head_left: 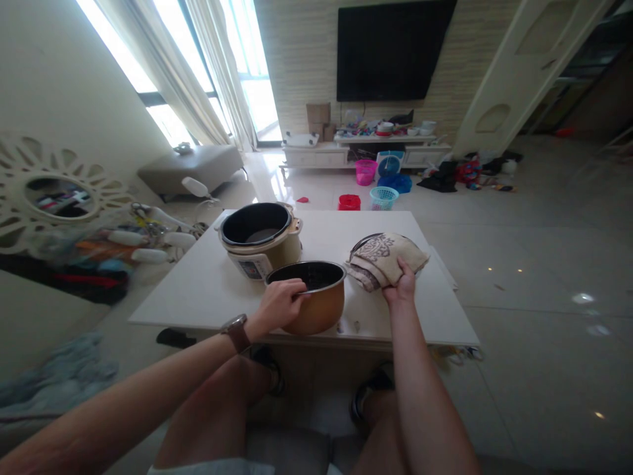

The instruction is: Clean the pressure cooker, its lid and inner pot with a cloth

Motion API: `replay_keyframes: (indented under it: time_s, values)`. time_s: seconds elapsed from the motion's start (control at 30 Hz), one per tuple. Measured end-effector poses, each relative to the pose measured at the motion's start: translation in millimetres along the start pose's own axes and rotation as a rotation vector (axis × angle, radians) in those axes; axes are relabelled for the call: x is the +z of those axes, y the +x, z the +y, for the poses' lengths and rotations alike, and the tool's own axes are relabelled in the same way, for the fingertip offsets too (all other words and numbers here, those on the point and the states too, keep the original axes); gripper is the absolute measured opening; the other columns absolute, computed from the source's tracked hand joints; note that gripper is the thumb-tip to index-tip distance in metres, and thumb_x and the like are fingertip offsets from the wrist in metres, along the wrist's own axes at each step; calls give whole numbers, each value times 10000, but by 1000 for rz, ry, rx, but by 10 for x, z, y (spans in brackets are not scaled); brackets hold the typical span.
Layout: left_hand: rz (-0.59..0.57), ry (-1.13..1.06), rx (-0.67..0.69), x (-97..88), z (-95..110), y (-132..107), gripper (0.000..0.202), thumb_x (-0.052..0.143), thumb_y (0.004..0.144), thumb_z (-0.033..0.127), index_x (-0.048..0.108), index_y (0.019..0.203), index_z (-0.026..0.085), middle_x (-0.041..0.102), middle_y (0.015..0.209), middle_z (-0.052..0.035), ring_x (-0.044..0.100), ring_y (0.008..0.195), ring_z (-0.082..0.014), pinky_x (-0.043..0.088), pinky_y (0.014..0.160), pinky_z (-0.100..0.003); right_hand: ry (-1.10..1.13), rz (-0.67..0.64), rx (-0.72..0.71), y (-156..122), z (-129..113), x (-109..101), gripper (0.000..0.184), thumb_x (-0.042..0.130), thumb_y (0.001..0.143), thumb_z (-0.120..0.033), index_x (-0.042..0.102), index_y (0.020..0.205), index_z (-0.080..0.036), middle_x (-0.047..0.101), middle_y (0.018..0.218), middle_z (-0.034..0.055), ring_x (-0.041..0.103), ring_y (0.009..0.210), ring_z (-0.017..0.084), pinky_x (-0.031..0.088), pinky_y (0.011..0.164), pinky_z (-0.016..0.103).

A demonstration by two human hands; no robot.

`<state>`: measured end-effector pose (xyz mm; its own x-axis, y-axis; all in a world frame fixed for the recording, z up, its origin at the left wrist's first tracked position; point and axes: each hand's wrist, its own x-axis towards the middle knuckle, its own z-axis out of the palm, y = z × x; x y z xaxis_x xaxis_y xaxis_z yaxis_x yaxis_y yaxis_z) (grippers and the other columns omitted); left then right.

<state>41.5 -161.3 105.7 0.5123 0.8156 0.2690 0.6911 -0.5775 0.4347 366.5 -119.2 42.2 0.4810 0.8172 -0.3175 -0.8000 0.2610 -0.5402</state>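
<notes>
My left hand [283, 301] grips the near-left rim of a copper-coloured inner pot [319, 310] with a dark inside, its fingers curled over the edge. The pot is at the front edge of the white table. In my right hand [403, 284] is a folded beige cloth [390, 254] with a brown pattern, the thumb lying on top. Under the cloth, a round dark rim shows, probably a lid, mostly hidden. Behind the pot, to the left, stands the rice cooker body [264, 251], uncovered, with a dark interior and a panel on its front.
The white table [198, 290] stands before my knees. Beyond it on the floor are a red container [349, 202], a light-blue basket [384, 197] and a pink basket [366, 172]. A lamp with several white shades [163, 241] stands close to the table's left side.
</notes>
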Motion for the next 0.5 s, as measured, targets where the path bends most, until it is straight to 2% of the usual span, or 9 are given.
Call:
replay_keyframes:
  time_s: [0.17, 0.3, 0.5]
  values:
    - [68, 100, 170, 304, -109, -203, 251, 602, 949, 190, 596, 700, 225, 663, 722, -32, 604, 687, -189, 371, 657, -346, 11, -9, 2, -3, -14, 4, 382, 708, 827, -194, 734, 1208, -180, 841, 1018, 36, 796, 921, 206, 675, 940, 418]
    - [120, 169, 228, 463, -157, -333, 245, 586, 967, 164, 593, 727, 218, 659, 728, -26, 593, 698, -181, 384, 678, -343, 35, 7, -3, -39, -7, 45, 355, 696, 837, -180, 731, 1190, -159, 839, 970, 36, 796, 848, 193, 694, 833, 380]
    - [43, 226, 294, 675, -135, -534, 216, 585, 967, 136, 581, 767, 218, 654, 764, -24, 593, 739, -180, 392, 671, -338, 33, 31, 5, -72, 18, 93, 369, 678, 851, -169, 721, 1217, -159, 837, 941, 27, 795, 822, 180, 694, 771, 344]
